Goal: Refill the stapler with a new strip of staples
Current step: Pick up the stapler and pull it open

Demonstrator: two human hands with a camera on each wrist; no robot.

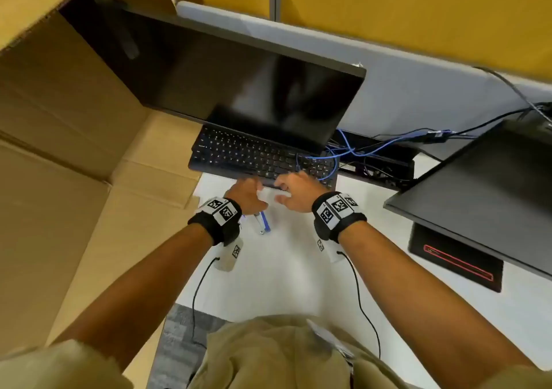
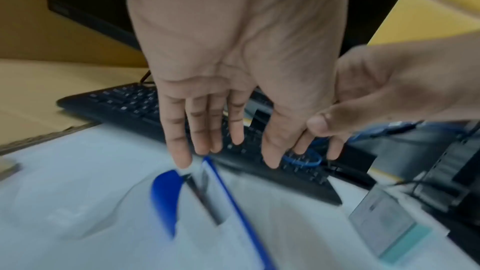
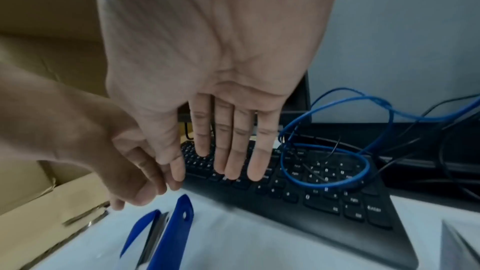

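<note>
Neither hand has a grip on anything: the left hand (image 1: 245, 192) and right hand (image 1: 294, 192) both hover over the white table (image 1: 286, 269) with fingers straight and loosely spread, close to each other at the near edge of a black keyboard (image 1: 239, 154). In the left wrist view, the left hand's fingertips (image 2: 183, 162) hang just above the far end of a blue stapler (image 2: 207, 196); whether they touch it is unclear through the blur. That stapler lies swung open on the table, its blue top arm splayed away from the metal staple channel, probably so a strip can be laid in. No staple strip can be made out. A loop of blue cable (image 3: 324, 163) rests on the keyboard's right end. Cardboard boxes (image 1: 59, 149) stand to the left, and a dark monitor (image 1: 239, 84) tilts above the keyboard.
</note>
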